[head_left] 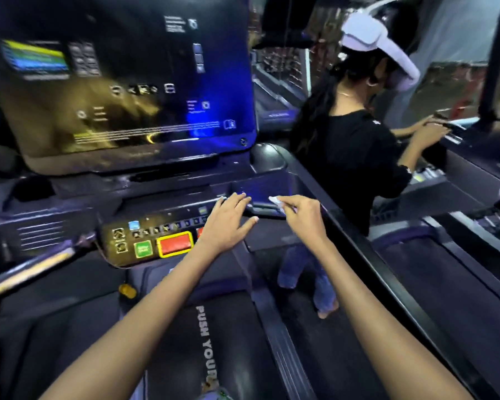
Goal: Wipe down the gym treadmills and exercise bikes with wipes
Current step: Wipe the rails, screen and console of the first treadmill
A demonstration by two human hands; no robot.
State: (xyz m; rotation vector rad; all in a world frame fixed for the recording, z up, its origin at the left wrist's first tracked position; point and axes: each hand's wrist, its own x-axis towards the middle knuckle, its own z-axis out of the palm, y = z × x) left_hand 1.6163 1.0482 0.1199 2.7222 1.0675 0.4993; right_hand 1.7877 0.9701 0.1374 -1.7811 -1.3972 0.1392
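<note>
Buttons sit right under your left hand (228,219), and that is your main risk: its fingers (237,199) lie straight and spread, holding nothing, flat on the treadmill's control panel (156,232). Just below that palm are the red stop button (175,243) and the green start button (143,249); lean on the panel as you wipe and you could, I judge, wake the belt (214,342) you seem to be standing over.

Your right hand (303,216) pinches a small white wipe (276,201) between thumb and curled fingers, just beside your left fingertips, over the tray (260,189) at the panel's right end. The hold is only at the edge, so the wipe could slip into the tray or bunch up and skip the corners.

Beyond your right fingers, another person (355,157) works at the next treadmill (459,145); a wide sweep that way may bump them.

Much is hard to read. The screen (127,82) above your fingers is smeared by motion, so its text is illegible. Most of the wipe is hidden behind your fingers, and I cannot tell whether it touches the tray yet. A packet at the bottom edge is cut off.
</note>
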